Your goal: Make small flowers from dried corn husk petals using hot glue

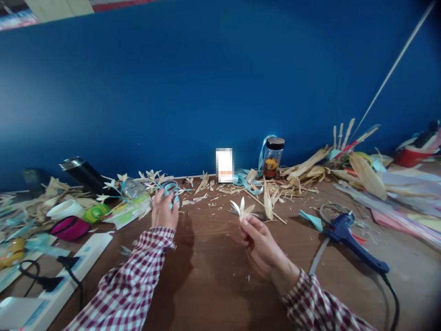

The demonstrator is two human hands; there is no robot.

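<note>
A pale flower of pointed corn-husk petals (242,208) stands upright in my right hand (258,243), its base pinched between thumb and fingers. My left hand (164,210) reaches out at the far left of the bare tabletop, fingers apart and slightly bent. Just behind its fingertips lies a loop of light blue ribbon (171,185); I cannot tell whether they touch. Several finished husk flowers (151,177) on blue stems lie beside that hand. Scissors (257,214), partly hidden by the flower, rest on the table behind my right hand.
A blue hot glue gun (358,243) lies at the right, its cord running forward. Dried corn husks (306,165) and a black-lidded jar (274,156) line the blue partition (206,92). At left are a black tumbler (86,177) and a white power strip (69,285) with plugged cords.
</note>
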